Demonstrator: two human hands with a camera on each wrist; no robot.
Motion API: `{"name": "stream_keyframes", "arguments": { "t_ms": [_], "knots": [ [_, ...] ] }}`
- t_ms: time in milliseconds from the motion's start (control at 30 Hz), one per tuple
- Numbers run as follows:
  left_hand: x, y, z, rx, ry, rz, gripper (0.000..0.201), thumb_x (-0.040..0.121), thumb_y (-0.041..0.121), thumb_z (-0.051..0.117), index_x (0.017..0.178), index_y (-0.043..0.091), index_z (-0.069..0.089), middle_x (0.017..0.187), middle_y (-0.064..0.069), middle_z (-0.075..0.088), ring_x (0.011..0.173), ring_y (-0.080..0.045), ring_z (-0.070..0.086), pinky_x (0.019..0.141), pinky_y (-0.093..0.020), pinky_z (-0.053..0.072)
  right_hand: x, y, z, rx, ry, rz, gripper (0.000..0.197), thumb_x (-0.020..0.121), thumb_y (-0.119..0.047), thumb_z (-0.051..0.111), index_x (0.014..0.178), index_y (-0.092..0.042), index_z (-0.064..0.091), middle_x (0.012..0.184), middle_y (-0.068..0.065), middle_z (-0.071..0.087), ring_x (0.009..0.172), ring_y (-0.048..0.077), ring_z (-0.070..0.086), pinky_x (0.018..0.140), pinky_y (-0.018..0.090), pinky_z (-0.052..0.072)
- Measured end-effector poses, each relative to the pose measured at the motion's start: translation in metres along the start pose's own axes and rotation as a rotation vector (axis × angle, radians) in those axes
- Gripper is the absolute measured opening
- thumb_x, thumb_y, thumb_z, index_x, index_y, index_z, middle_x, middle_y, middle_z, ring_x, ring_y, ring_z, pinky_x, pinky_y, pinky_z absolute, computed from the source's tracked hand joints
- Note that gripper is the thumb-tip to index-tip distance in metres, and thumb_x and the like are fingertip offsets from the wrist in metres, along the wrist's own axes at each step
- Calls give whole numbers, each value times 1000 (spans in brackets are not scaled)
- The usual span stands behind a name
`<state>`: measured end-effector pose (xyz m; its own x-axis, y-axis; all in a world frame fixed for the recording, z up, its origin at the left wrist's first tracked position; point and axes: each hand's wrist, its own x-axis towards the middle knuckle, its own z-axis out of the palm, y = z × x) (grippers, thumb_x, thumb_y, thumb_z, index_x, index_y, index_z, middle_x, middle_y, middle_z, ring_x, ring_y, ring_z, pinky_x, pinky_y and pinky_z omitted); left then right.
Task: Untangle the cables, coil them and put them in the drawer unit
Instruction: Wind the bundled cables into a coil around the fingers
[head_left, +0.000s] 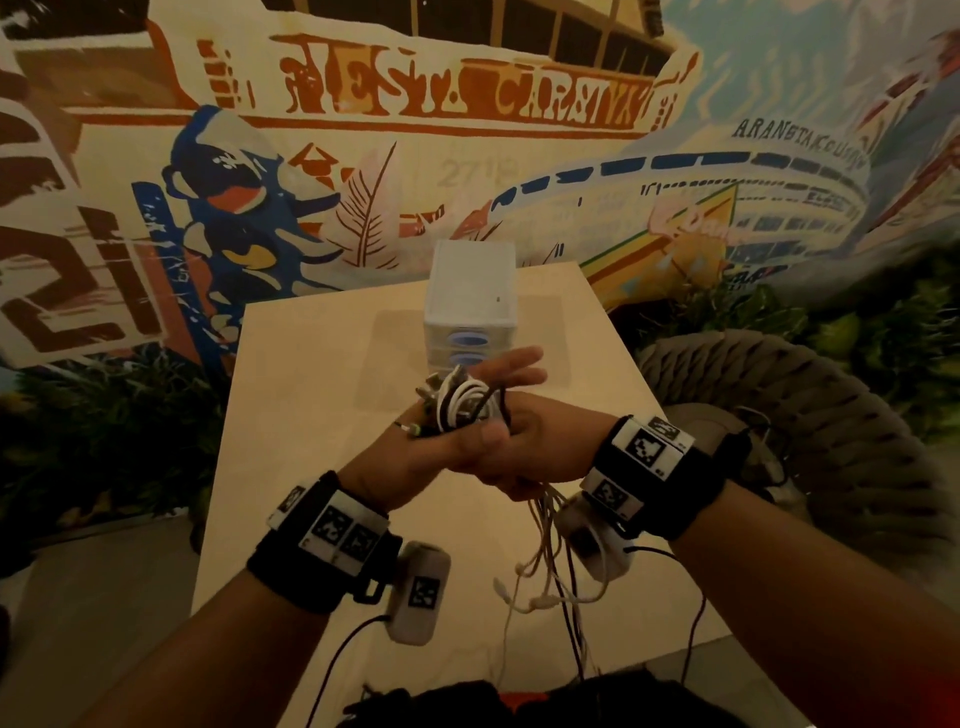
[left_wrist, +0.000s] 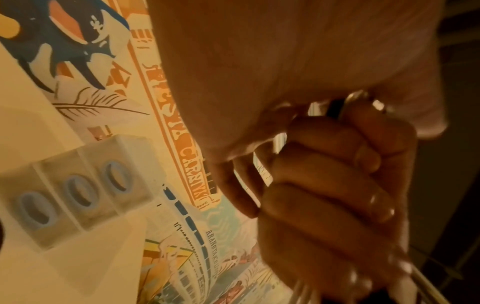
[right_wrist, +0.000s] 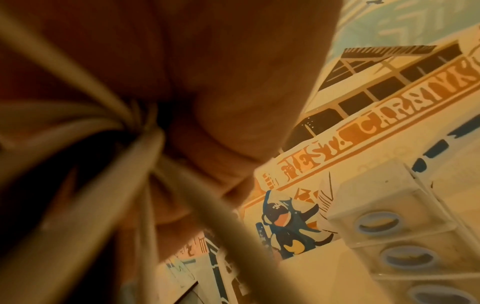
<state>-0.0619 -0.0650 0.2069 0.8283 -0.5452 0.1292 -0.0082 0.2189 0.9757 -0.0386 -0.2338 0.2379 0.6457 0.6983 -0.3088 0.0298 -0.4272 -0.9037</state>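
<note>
Hands (head_left: 467, 441), two; cable bundle (head_left: 462, 402), one

Warm, dim light is falling across a pale wooden table (head_left: 311, 415), a painted mural wall (head_left: 467, 104) is rising behind, and a woven rope chair (head_left: 831, 415) is sitting at the right.

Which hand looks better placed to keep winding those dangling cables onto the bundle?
Probably the right hand: it grips the loose cables hanging below. The left hand holds the coiled bundle, fingers extended.
</note>
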Motion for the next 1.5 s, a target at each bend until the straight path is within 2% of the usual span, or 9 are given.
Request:
{"name": "stream_keyframes", "arguments": {
  "t_ms": [167,267,400,500,767,933,1167,1300,1500],
  "knots": [
    [8,4,5,89,135,19,45,94,23,63,129,-6,60,130,-16,67,115,-31,67,82,-37,58,4,1,3,-7,22,-41,16,99,-9,61,83,-13,61,63,4,58,53,18,57,48,27,51],
    [8,2,6,124,234,37,38,98,24,59,124,-2,65,117,-12,73,85,-30,75,59,-35,60,3,2,-1,26,47,-94,14,98,-10,63,88,-20,64,71,9,67,57,25,63,52,34,56],
    [11,5,-4,38,408,134,27,96,33,58,80,12,65,81,-8,69,90,-33,72,91,-52,57,2,22,-3,-67,28,-3,21,98,-36,64,89,-17,66,63,8,64,54,20,63,61,34,58],
    [13,9,-14,-66,461,152,36,95,36,62,67,17,50,58,0,44,58,-19,53,71,-40,54,-3,45,-1,-120,19,139,38,98,-50,57,77,-18,58,60,2,55,51,16,54,60,31,51],
    [9,4,-28,127,548,24,35,99,15,65,67,27,66,49,-1,39,45,-18,41,59,-40,46,-22,69,-6,50,-25,205,51,93,-68,38,77,-20,46,57,-6,40,46,13,38,56,33,48],
    [2,0,-35,425,411,-99,33,94,36,71,67,21,59,51,-3,50,51,-28,52,65,-59,52,-25,65,-9,-104,2,247,46,105,-54,38,78,-20,51,54,-11,42,46,9,37,52,28,43],
    [-2,14,-26,733,178,-26,22,92,21,75,81,8,62,72,2,60,66,-10,60,66,-22,49,-25,64,-6,-81,69,318,43,104,-53,41,81,-21,56,64,-6,49,53,12,40,54,28,41],
    [0,8,-33,635,288,-35,10,92,14,74,96,19,66,83,11,69,78,-10,69,72,-26,52,-23,55,-13,18,99,312,43,106,-44,42,77,-14,53,71,8,67,48,18,53,52,30,42],
    [7,18,-22,429,425,122,12,100,8,63,96,20,61,67,3,61,55,-26,62,59,-38,55,-13,33,-7,-104,13,242,43,89,-64,61,100,-22,61,67,3,68,55,19,62,62,33,54]
  ]
}}
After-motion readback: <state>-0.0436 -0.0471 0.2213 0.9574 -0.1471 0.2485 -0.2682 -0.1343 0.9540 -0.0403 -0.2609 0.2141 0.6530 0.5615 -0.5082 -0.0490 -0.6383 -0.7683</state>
